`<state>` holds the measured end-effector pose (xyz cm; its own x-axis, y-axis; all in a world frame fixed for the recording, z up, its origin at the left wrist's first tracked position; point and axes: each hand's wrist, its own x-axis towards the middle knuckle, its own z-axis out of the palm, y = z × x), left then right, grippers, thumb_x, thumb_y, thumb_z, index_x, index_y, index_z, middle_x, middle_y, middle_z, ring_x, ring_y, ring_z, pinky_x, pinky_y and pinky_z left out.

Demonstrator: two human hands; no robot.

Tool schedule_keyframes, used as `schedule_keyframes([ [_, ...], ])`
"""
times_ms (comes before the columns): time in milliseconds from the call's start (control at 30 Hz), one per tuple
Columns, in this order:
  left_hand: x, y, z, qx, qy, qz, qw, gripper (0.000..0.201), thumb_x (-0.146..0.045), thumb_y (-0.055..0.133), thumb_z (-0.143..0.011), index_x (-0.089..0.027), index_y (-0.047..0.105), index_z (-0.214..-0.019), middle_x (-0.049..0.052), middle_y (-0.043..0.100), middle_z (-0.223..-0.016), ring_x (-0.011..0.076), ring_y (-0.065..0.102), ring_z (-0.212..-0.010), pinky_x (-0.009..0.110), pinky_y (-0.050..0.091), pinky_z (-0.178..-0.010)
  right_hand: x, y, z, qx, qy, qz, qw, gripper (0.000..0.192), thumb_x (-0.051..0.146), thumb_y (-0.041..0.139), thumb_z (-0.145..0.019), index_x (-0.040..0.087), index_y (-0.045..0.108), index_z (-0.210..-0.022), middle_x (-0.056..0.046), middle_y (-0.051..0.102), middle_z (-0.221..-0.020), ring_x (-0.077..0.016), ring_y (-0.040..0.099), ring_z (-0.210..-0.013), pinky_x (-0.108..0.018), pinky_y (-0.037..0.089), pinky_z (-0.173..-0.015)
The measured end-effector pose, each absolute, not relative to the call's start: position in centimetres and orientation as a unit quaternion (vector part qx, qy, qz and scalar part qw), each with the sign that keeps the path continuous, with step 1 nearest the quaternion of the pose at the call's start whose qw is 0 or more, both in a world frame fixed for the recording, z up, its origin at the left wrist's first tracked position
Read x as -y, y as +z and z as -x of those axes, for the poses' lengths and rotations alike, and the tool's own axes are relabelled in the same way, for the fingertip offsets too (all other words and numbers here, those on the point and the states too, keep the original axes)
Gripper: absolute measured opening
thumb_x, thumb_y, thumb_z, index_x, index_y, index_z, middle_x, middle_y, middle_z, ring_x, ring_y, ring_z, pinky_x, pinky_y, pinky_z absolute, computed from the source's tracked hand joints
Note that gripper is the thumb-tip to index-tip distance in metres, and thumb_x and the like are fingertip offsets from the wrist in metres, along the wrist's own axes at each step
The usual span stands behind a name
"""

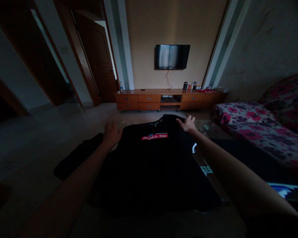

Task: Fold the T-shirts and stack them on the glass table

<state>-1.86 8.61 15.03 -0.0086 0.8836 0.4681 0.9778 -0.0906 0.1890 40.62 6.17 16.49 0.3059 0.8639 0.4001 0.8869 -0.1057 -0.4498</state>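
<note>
I see my left hand (111, 134) lying flat on the left shoulder of the black T-shirt (151, 165), fingers spread, gripping nothing. The shirt is spread out flat in front of me on a glass table (213, 130). My right hand (188, 124) rests flat on its right shoulder, fingers spread too.

Home living room: wall-mounted TV (172, 56), low wooden TV cabinet (169, 99), floral sofa (263, 125), wooden door (99, 62).
</note>
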Motion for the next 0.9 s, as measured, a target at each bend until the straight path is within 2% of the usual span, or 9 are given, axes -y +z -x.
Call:
schedule_keyframes([
  [67, -7.9, 10.9, 0.5, 0.613, -0.201, 0.76, 0.083, 0.054, -0.036, 0.05, -0.096, -0.008, 0.05, -0.141, 0.022, 0.05, -0.146, 0.0348, 0.041, -0.141, 0.045, 0.031, -0.119, -5.4, 12.5, -39.2, 0.614, 0.003, 0.737, 0.282, 0.069, 0.052, 0.041, -0.097, 0.007, 0.035, -0.149, -0.026, 0.035, -0.152, -0.0367, 0.037, -0.142, -0.048, 0.036, -0.114],
  [133, -6.3, 7.9, -0.7, 0.573, -0.178, 0.796, 0.077, 0.048, -0.037, 0.045, -0.098, -0.011, 0.055, -0.137, 0.019, 0.053, -0.143, 0.0325, 0.045, -0.138, 0.044, 0.03, -0.119, -3.6, 9.3, -38.0, 0.648, 0.015, 0.729, 0.218, 0.06, 0.05, 0.038, -0.099, 0.015, 0.042, -0.147, -0.02, 0.032, -0.158, -0.0353, 0.04, -0.14, -0.048, 0.036, -0.113],
  [233, -3.8, 4.6, -2.0, 0.559, -0.15, 0.814, 0.054, 0.05, -0.042, 0.037, -0.102, -0.013, 0.056, -0.138, 0.018, 0.053, -0.147, 0.0307, 0.045, -0.14, 0.043, 0.029, -0.12, -0.7, 5.5, -37.0, 0.674, -0.001, 0.726, 0.138, 0.056, 0.049, 0.033, -0.102, 0.02, 0.046, -0.148, -0.014, 0.031, -0.163, -0.0316, 0.034, -0.146, -0.048, 0.026, -0.119],
  [333, -2.2, 2.2, -2.3, 0.559, -0.089, 0.824, 0.029, 0.061, -0.051, 0.035, -0.102, -0.013, 0.048, -0.149, 0.015, 0.043, -0.159, 0.0305, 0.033, -0.15, 0.045, 0.022, -0.124, 1.5, 2.4, -36.9, 0.678, 0.004, 0.731, 0.078, 0.065, 0.055, 0.031, -0.102, 0.022, 0.035, -0.159, -0.009, 0.019, -0.17, -0.0305, 0.016, -0.155, -0.05, 0.01, -0.124],
  [400, -1.4, 1.2, -2.1, 0.556, -0.067, 0.828, 0.017, 0.066, -0.053, 0.033, -0.102, -0.014, 0.042, -0.154, 0.013, 0.036, -0.163, 0.0288, 0.026, -0.154, 0.046, 0.017, -0.125, 2.6, 0.8, -37.1, 0.67, 0.033, 0.74, 0.051, 0.072, 0.063, 0.03, -0.101, 0.025, 0.027, -0.163, -0.007, 0.013, -0.171, -0.0299, 0.01, -0.157, -0.05, 0.007, -0.125],
  [700, 2.9, 0.6, -1.6, 0.558, -0.035, 0.829, 0.012, 0.069, -0.055, 0.027, -0.102, -0.017, 0.035, -0.159, 0.011, 0.028, -0.166, 0.0263, 0.021, -0.156, 0.047, 0.015, -0.126, 6.9, -0.9, -37.7, 0.666, 0.053, 0.743, 0.041, 0.077, 0.069, 0.025, -0.099, 0.028, 0.02, -0.164, -0.006, 0.011, -0.171, -0.0273, 0.005, -0.158, -0.048, 0.003, -0.125],
  [900, 3.9, 0.8, -1.9, 0.564, -0.046, 0.824, -0.018, 0.067, -0.056, 0.029, -0.102, -0.02, 0.038, -0.157, 0.011, 0.03, -0.166, 0.0276, 0.023, -0.155, 0.049, 0.015, -0.126, 7.9, -0.7, -37.7, 0.66, 0.05, 0.749, 0.041, 0.076, 0.07, 0.024, -0.099, 0.03, 0.02, -0.164, -0.005, 0.01, -0.172, -0.0252, 0.004, -0.158, -0.046, 0.003, -0.126],
])
